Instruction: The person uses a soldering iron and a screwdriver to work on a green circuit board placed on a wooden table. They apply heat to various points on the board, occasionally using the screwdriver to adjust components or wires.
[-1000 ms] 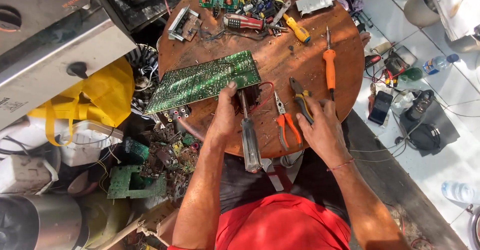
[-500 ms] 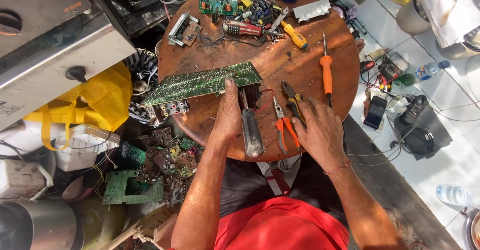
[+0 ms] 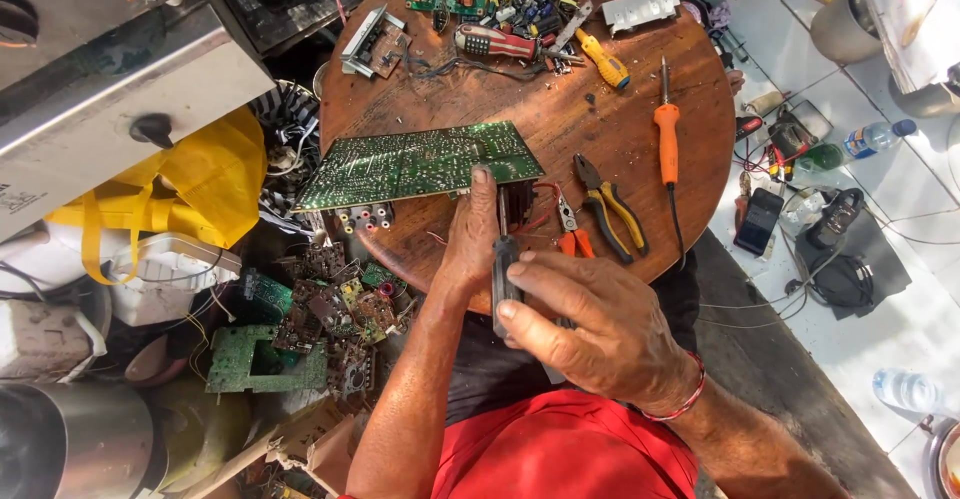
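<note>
A green circuit board [image 3: 420, 164] lies on the round wooden tabletop [image 3: 610, 169], its left end jutting past the rim, so the underside is open to work on. The left hand [image 3: 472, 239] lies flat, fingers extended, a fingertip pinning the board's near edge to steady it. The right hand [image 3: 590, 324] is clamped round the dark handle of a screwdriver [image 3: 503, 259], whose shaft points up at the board's corner. Further right, pliers [image 3: 608, 207] and an orange screwdriver [image 3: 667, 144] lie within reach.
</note>
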